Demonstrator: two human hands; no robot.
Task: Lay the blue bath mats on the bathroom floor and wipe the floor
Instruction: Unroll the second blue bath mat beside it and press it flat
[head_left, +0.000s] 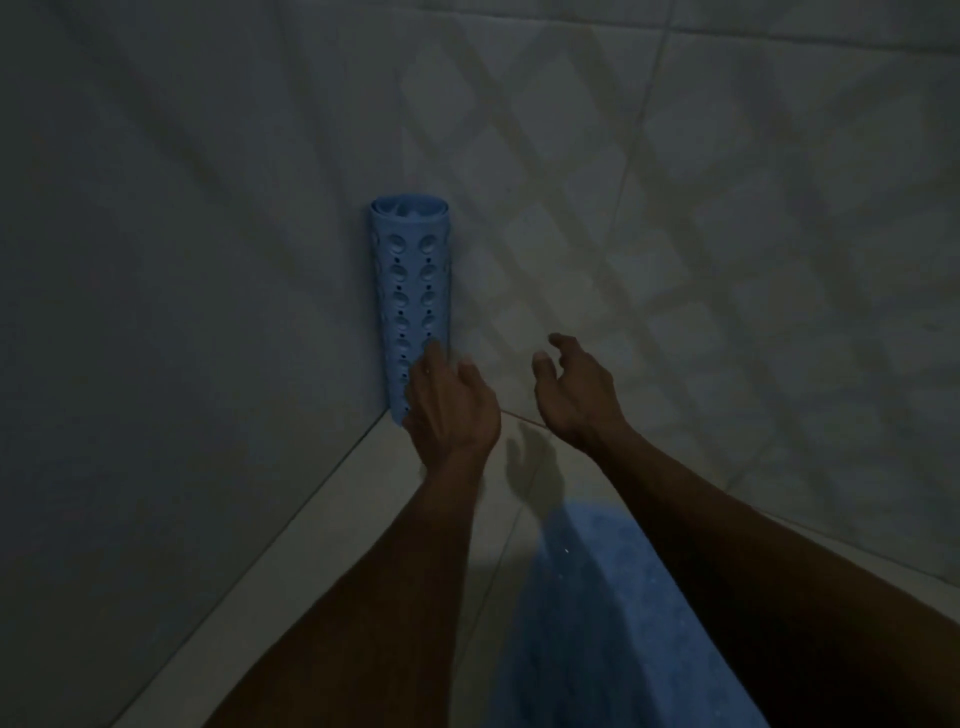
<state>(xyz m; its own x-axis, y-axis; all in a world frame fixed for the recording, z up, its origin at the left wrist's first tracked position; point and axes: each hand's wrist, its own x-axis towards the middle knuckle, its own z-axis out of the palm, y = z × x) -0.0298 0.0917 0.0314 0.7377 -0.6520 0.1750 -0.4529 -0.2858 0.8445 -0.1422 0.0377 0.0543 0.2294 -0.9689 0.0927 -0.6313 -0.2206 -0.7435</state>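
Note:
A blue rubber bath mat (410, 280), rolled into a tube with suction cups and small holes on its outside, stands upright in the corner where two tiled walls meet. My left hand (447, 400) is against the lower part of the roll, fingers spread and touching it, not closed around it. To the right, my right hand (576, 389) hovers apart from the roll, fingers curled and apart, holding nothing. A second blue mat (587, 613), soft and fuzzy, lies flat on the floor below my arms, partly hidden by my right forearm.
The room is dim. Pale tiled walls (727, 208) close in on the left and behind, with a lattice of light on the right wall. The light tiled floor (363, 509) shows as a narrow strip beside the flat mat.

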